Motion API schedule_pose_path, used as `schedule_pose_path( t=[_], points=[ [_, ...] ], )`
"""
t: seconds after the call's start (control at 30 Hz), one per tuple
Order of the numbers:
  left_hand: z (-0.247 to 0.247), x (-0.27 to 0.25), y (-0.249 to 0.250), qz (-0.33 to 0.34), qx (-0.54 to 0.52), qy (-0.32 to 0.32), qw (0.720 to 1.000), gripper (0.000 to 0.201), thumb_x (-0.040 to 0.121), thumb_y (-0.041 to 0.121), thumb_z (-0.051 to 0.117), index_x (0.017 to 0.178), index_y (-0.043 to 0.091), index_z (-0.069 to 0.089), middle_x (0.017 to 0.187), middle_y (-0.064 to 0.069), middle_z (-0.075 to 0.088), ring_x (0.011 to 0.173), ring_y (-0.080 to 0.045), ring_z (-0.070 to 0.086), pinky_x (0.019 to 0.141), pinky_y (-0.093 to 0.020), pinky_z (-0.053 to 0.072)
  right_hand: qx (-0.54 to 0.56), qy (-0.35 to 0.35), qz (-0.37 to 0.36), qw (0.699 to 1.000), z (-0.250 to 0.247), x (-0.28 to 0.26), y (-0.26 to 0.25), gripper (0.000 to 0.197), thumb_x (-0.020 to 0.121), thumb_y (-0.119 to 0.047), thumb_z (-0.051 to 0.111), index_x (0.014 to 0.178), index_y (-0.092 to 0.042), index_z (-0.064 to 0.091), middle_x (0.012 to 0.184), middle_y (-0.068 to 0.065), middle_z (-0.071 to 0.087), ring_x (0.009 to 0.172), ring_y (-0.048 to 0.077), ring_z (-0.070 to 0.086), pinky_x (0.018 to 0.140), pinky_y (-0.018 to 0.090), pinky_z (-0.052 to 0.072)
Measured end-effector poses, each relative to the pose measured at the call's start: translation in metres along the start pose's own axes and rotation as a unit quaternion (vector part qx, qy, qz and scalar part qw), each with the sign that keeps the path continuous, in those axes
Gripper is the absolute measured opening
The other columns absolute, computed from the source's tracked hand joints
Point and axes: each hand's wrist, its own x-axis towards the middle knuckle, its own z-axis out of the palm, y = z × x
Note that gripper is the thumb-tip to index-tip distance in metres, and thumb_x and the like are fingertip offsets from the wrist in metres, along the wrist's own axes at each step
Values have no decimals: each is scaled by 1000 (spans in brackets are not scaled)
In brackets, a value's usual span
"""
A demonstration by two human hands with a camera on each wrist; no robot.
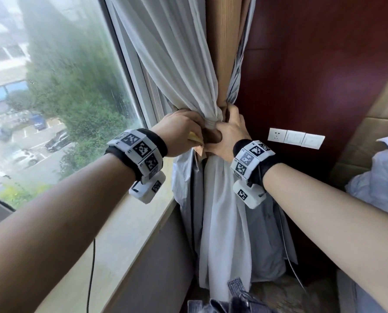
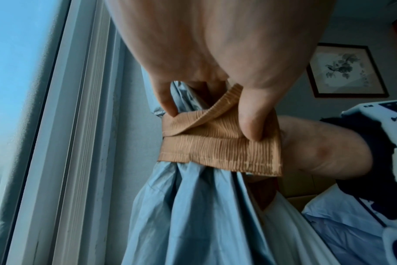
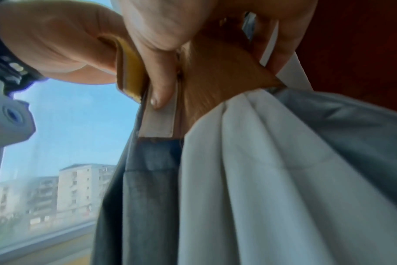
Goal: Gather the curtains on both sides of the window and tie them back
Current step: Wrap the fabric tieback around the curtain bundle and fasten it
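Both hands (image 1: 207, 134) on tieback (image 2: 218, 143)

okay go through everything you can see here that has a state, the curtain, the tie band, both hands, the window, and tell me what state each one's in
curtain: gathered into a bunch beside the window, cinched at mid-height.
tie-back band: wrapped round the bunch, ends overlapping, not visibly fastened.
left hand: pinches the band.
right hand: grips the bunch, thumb pressing a pale strip.
window: uncovered on this side, glass wet or misted.
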Motion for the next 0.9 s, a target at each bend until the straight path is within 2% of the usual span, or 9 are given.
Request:
schedule_pose_path(
  t=[0.1,0.23,0.37,0.43,0.53,0.6,0.67,0.77,0.9],
  points=[
    [-3,4,3,-6,2,-18,1000,9,76,25,72,84,29,75,112,7,61,110,-17,51,96,-38,43,54,10,10,998,-3,1,4,47,59,-46,81,96,-18,72,148,6,21,129,27,28,107,23,22],
    [-4,5,5,-29,0,-28,999,7,76,29,72,82,32,74,117,6,52,109,-19,49,94,-39,44,61,-10,20,998,-7,4,8,41,64,-36,82,93,-8,72,146,9,26,128,25,30,98,13,16],
    [-7,8,8,-31,-10,-29,999,9,77,25,72,85,26,75,121,2,49,109,-17,48,96,-31,42,59,-2,30,998,-10,9,11,39,63,-32,83,83,0,72,144,12,30,128,26,35,96,11,18],
    [-5,11,9,-26,-10,-8,1000,9,76,22,73,84,22,76,116,0,56,108,-18,52,98,-32,42,64,-1,28,998,-11,10,9,41,61,-32,84,86,-2,72,143,11,30,127,27,36,99,13,20],
    [5,7,6,-42,-24,51,998,8,73,20,74,80,16,76,103,-2,67,101,-21,60,96,-37,46,17,-51,24,998,-13,10,5,60,55,-41,85,102,-9,68,145,11,22,127,31,32,109,25,26],
    [15,1,4,-38,3,110,993,10,74,24,69,76,17,75,94,-3,68,96,-25,58,88,-34,46,-9,-58,32,998,-12,12,4,67,54,-45,84,107,-9,64,144,11,21,125,34,33,111,31,28],
    [22,-7,5,-14,47,158,986,18,76,34,61,75,22,74,87,0,65,93,-23,47,77,-36,43,-20,-44,42,998,-12,14,4,68,56,-48,83,106,-7,63,143,12,22,123,36,36,111,34,30],
    [21,-11,3,29,43,137,989,24,79,39,57,79,21,74,82,0,64,86,-22,46,69,-42,49,-28,-32,54,998,-10,18,3,66,58,-46,82,105,-5,62,143,14,22,119,39,39,108,38,33],
    [12,-12,8,45,22,77,996,25,80,36,59,76,17,74,77,0,68,81,-29,57,70,-37,53,-27,-17,57,998,-4,20,0,59,61,-46,79,103,-8,61,145,10,20,120,38,37,106,39,37]
  ],
)
